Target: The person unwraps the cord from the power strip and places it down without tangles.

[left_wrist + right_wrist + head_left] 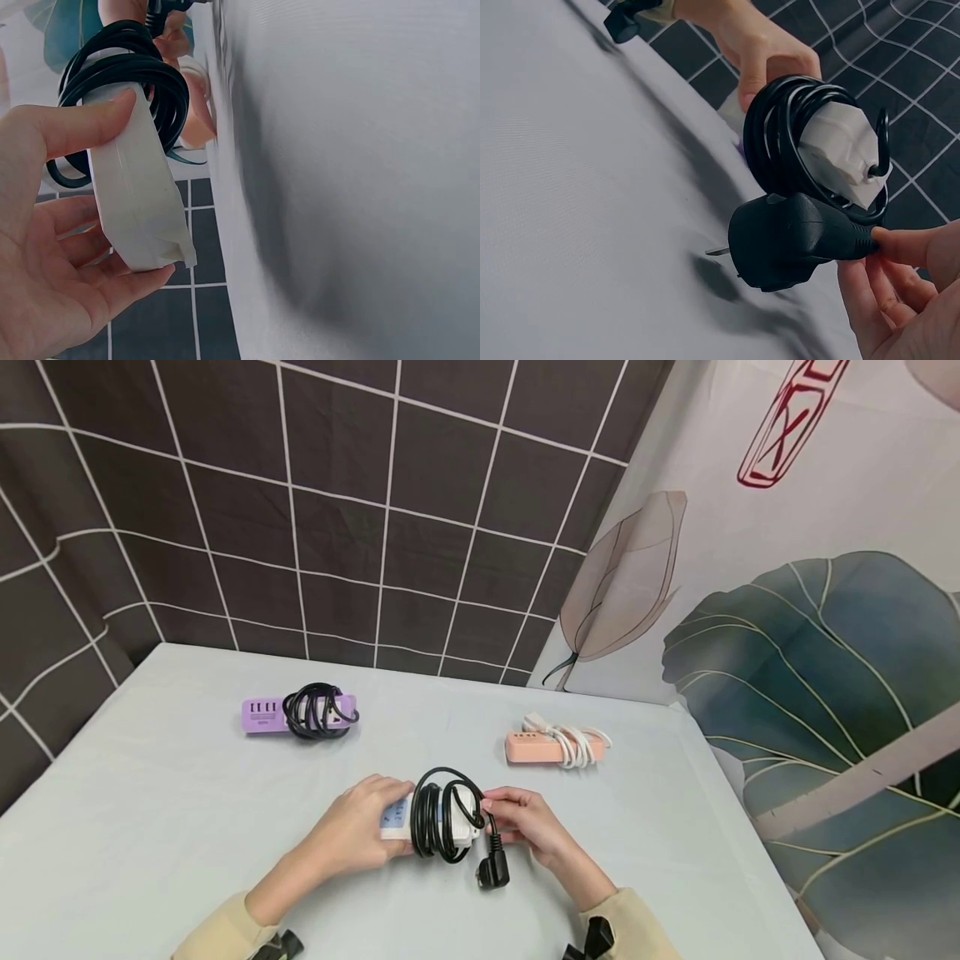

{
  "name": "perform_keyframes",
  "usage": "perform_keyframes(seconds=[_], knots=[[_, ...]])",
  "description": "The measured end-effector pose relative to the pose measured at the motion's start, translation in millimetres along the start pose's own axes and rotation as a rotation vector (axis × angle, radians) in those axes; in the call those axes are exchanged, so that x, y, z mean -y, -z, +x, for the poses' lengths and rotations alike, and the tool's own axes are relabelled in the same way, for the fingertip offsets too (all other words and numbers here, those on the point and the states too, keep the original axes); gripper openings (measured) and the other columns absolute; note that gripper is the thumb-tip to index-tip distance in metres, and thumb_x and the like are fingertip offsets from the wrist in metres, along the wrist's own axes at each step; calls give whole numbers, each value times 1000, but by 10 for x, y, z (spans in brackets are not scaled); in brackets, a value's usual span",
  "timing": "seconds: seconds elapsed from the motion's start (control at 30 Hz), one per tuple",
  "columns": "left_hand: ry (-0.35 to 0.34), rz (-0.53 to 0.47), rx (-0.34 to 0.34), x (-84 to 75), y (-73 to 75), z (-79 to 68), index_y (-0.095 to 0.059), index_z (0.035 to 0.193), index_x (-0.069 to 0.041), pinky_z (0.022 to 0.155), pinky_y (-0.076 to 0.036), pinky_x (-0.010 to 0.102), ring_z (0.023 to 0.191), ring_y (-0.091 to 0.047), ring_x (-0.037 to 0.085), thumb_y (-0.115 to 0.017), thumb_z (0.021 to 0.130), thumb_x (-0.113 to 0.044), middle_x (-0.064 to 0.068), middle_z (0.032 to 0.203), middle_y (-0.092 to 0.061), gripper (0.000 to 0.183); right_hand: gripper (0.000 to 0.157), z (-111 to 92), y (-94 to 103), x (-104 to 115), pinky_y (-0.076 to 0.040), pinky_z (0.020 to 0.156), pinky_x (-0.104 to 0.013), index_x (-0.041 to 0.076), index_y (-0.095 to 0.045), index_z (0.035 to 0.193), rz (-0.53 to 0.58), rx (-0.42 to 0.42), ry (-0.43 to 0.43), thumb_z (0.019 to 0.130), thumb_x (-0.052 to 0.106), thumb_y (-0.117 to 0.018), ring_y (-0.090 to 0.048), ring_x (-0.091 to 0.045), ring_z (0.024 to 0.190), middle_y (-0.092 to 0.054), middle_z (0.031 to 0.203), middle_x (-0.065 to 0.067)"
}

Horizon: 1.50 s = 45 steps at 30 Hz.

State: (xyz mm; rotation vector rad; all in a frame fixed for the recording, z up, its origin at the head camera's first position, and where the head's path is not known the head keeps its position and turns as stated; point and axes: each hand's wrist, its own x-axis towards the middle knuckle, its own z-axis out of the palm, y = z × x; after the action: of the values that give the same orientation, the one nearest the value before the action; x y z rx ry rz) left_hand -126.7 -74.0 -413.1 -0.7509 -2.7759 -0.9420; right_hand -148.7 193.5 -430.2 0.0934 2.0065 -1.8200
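Note:
Near the middle of the table, a white power strip (396, 815) is wrapped in several loops of black cord (427, 822). My left hand (366, 827) grips its left end, thumb on one side and fingers on the other; in the left wrist view the strip (142, 195) is held off the table. My right hand (528, 822) pinches the cord just behind the black plug (492, 867), at the strip's right end. In the right wrist view the plug (780, 240) hangs over the table with a metal prong showing, beside the coiled loops.
A purple power strip (264, 716) with black cord wound on it lies at the back left of the white table (187, 827). Back right lies a pink power strip (531, 747) with white cord. A dark tiled-pattern cloth (337, 527) hangs behind the table.

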Motion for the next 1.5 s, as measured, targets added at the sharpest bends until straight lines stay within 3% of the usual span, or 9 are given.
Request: perform_keyframes(seconds=[0.3, 1.5], knots=[[-2, -3, -3, 2, -21, -15, -63, 121, -1, 93, -50, 49, 108, -61, 27, -85, 61, -26, 11, 117, -67, 69, 37, -23, 47, 40, -50, 57, -15, -3, -60, 120, -11, -16, 5, 90, 17, -63, -64, -3, 66, -68, 85, 9], [3, 10, -38, 30, -45, -11, -65, 118, -5, 87, -52, 44, 101, -61, 21, -85, 59, -25, 7, 112, -69, 65, 31, -167, 68, 65, -53, 60, -17, -2, -63, 115, -26, 10, 35, 90, 16, -63, -65, -6, 68, -68, 84, 9]])
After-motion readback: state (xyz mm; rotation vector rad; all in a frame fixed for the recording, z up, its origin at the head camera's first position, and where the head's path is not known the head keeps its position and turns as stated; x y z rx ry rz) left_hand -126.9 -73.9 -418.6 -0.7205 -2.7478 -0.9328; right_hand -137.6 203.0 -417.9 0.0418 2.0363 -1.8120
